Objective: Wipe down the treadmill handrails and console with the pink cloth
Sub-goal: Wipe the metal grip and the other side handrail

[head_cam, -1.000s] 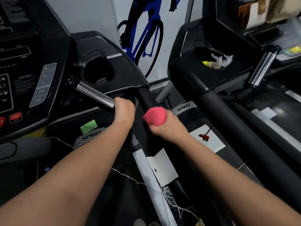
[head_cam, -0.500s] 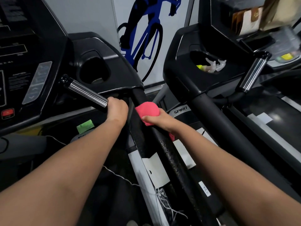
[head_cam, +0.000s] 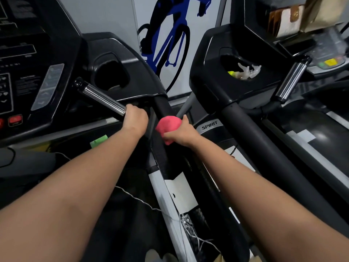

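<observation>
Below the console (head_cam: 62, 53), your right hand (head_cam: 182, 133) wraps the pink cloth (head_cam: 168, 124) round the handrail (head_cam: 162, 107), left hand (head_cam: 135, 118) gripping the chrome bar (head_cam: 103, 99). Next, likely: wipe downward.

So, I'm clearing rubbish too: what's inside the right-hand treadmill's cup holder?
The cup holder holds crumpled clear plastic and something yellow, partly covered by the plastic. What lies beneath them cannot be seen.

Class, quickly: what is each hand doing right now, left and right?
Left hand: closed around the chrome grip bar.
Right hand: closed on the pink cloth, pressed to the black handrail.
</observation>
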A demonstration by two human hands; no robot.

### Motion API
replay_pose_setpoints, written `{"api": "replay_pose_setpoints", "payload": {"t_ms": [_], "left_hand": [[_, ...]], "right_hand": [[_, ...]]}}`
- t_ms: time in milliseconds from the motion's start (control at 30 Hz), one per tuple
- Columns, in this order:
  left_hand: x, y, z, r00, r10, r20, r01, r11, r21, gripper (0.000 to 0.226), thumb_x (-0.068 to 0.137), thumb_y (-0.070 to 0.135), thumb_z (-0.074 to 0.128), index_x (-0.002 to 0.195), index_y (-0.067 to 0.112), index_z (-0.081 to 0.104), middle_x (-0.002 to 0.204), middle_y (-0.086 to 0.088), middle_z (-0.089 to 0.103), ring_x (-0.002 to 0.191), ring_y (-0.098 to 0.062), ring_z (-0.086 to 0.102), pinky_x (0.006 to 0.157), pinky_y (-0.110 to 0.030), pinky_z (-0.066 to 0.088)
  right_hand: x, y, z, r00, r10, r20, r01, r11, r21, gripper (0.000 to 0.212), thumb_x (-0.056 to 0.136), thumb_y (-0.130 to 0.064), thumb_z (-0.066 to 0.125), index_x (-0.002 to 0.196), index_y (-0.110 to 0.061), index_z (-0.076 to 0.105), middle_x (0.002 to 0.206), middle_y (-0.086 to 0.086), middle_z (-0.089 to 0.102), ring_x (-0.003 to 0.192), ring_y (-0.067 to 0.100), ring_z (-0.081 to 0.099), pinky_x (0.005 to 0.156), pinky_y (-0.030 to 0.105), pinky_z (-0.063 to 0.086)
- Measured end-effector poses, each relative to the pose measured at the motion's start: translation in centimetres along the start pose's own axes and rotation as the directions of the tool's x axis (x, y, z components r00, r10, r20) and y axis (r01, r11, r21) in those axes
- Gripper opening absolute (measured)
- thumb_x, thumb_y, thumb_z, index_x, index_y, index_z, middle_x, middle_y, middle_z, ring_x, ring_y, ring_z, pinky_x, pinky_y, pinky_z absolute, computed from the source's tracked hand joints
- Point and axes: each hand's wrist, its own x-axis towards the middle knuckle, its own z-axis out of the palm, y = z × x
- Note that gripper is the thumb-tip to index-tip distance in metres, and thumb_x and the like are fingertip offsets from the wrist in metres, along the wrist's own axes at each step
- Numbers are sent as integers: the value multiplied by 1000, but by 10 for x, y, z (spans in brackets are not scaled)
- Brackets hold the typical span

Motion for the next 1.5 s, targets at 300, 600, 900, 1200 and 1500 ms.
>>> {"api": "replay_pose_setpoints", "payload": {"t_ms": [300,600,900,1200,1500], "left_hand": [[-18,0,1,998,-24,-62,22,999,-34,31,90,34,47,111,13,55,108,-2,64,98,-19,60,83,-31,36],[-25,11,8,998,-48,-46,50,998,34,48,87,33,43,125,4,40,115,-7,52,106,-24,50,103,-37,28],[-13,19,-26,988,-115,99,143,476,-868,46,94,46,48,122,12,60,122,-10,63,116,-29,56,96,-35,38],[14,33,-53,959,-41,281,268,465,-844,41,91,34,62,107,-3,60,107,-17,63,103,-31,59,73,-30,40],[14,21,-36,963,-99,252,271,353,-896,36,87,36,66,82,2,58,84,-16,65,87,-33,64,67,-32,40]], "right_hand": [[-54,29,13,989,-151,-4,138,913,-385,112,72,-33,72,150,-22,-8,147,13,20,129,34,35,103,44,38],[7,9,-5,993,-64,101,43,980,194,94,62,-47,78,141,-17,37,129,8,56,109,22,60,96,33,47],[-17,44,-11,968,-1,251,-42,985,165,70,71,-46,76,125,-10,50,113,10,63,97,22,64,86,32,51],[-55,21,68,921,-321,-219,-5,555,-832,56,84,-17,50,139,-24,45,144,19,42,106,45,58,84,55,49],[-19,20,9,952,-305,25,301,916,-266,98,67,-31,76,144,-37,16,153,15,11,128,38,37,104,44,38]]}}
